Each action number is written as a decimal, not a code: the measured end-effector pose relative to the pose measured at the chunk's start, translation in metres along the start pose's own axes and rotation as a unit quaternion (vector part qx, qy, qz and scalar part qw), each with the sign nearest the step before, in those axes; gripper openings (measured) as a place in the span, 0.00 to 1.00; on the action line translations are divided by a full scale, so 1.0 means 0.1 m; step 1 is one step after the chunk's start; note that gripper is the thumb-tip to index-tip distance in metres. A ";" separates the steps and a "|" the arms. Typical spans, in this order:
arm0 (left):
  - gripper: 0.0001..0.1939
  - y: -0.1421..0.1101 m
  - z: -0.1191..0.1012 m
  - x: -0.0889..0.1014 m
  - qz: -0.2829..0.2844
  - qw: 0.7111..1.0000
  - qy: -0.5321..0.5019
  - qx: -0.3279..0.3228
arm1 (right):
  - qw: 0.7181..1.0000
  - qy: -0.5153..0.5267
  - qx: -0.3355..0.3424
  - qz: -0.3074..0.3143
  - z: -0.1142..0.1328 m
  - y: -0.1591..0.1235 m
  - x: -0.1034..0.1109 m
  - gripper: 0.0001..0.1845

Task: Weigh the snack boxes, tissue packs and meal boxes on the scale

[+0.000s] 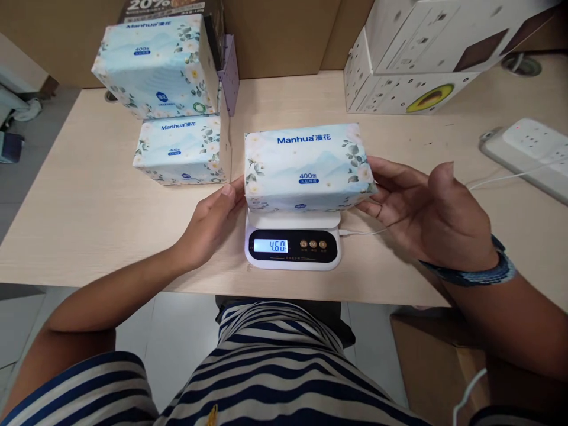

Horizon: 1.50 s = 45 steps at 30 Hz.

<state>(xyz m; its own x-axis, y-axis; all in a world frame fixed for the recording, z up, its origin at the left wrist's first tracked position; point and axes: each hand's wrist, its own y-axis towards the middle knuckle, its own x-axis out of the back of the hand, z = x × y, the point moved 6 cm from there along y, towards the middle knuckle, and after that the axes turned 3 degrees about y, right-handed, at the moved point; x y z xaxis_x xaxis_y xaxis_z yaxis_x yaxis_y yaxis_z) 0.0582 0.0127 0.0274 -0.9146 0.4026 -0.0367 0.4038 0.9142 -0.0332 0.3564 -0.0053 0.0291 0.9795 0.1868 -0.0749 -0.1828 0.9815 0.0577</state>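
A pale blue floral pack of tissues (306, 163) sits over the plate of a white kitchen scale (295, 220), covering most of it. The scale's lit display reads 4.60. At the pack's left end is my left hand (213, 222), its thumb up and its fingers partly hidden behind the pack's side. My right hand (437, 213) has its fingers against the right end, palm turned up and thumb standing apart. The two hands grip the pack between them. Whether its underside rests fully on the scale plate is hidden.
Two similar tissue packs are stacked at the left, the upper one (155, 65) on the lower one (181, 148), before a dark box (213, 15). White boxes (399, 92) stand at back right. A power strip (532, 151) lies right; a white cable (364, 233) joins the scale.
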 end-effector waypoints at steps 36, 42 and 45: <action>0.34 -0.08 0.11 0.16 -0.117 0.993 0.008 -0.001 | 0.968 -0.135 0.118 -0.176 -0.08 0.03 0.20 0.20; 0.38 -0.08 0.11 0.20 -0.125 0.991 0.048 -0.008 | 0.905 -0.301 0.251 -0.164 0.00 -0.01 0.13 0.20; 0.37 -0.07 0.10 0.21 -0.124 0.990 0.067 -0.017 | 0.905 -0.296 0.256 -0.167 -0.03 0.00 0.16 0.21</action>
<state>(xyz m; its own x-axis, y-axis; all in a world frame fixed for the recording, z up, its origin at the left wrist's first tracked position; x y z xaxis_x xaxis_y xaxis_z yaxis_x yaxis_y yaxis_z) 0.0363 0.0141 0.0172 -0.9810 0.1660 0.1008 0.1677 0.9858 0.0086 0.3714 -0.0018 0.0247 0.8745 -0.3203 0.3642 0.0463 0.8027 0.5946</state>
